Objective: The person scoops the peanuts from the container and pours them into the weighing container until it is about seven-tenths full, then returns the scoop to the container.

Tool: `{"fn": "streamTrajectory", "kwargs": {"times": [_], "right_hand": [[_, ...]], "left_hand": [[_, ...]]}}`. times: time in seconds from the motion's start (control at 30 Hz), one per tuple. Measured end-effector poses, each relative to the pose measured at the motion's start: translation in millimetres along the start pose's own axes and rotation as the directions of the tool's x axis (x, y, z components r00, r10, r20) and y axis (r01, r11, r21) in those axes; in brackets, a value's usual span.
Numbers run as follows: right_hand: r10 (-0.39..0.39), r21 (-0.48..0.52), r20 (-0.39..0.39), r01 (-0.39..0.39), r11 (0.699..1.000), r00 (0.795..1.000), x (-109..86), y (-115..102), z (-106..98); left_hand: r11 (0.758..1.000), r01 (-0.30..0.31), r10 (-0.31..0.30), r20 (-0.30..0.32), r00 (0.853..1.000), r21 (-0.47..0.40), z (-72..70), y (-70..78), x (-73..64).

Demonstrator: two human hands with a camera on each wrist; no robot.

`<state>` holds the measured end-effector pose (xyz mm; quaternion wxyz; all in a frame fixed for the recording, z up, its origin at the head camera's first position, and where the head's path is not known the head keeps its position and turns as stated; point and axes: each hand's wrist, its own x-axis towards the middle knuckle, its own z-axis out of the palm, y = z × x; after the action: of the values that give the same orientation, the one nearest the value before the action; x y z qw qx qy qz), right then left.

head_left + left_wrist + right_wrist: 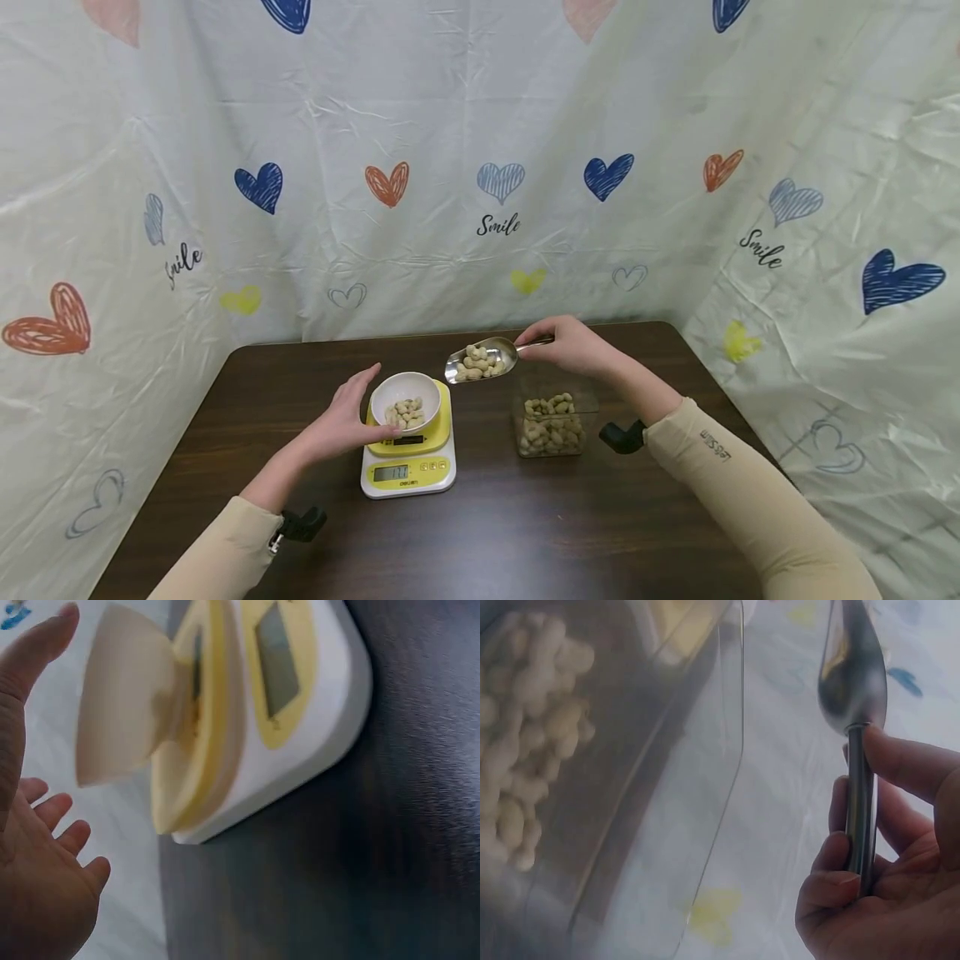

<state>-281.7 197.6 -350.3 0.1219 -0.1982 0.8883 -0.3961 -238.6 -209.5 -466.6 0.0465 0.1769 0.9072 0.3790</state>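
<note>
White bowl of peanuts: sits atop digital scale; your left hand beside it, fingers extended, holding nothing. Peanut-loaded metal scoop: your right hand grips its handle, near clear container.

Dark wood-grain table, rounded far corners, far edge close to a back wall of white sheeting. Same sheeting runs down both sides, creased and wavy; plastic or cloth, can't tell from here. Print on it: scribbled hearts in navy, light blue, red-orange, yellow and pale pink, plus black "Smile" lettering. Soft bluish glare on the near middle of the table.
</note>
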Motion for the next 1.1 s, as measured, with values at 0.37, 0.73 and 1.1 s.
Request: {"fn": "streamTrajectory", "kwargs": {"times": [0.37, 0.73, 1.1], "right_hand": [[-0.034, -0.053, 0.013, 0.035, 0.998, 0.999, 17.0, -12.9, 29.0], [-0.034, -0.136, 0.005, 0.035, 0.99, 0.999, 32.5, -19.3, 49.8], [-0.105, -0.31, -0.034, 0.089, 0.947, 0.994, 42.2, -29.7, 61.8]], "left_hand": [[0.998, 0.051, -0.049, 0.043, 0.998, -0.046, 13.2, -14.1, 3.4], [0.997, 0.068, -0.065, 0.049, 0.997, -0.043, 15.0, -15.3, 4.2], [0.996, 0.072, -0.069, 0.044, 0.997, -0.051, 15.0, -13.9, 3.6]]}}
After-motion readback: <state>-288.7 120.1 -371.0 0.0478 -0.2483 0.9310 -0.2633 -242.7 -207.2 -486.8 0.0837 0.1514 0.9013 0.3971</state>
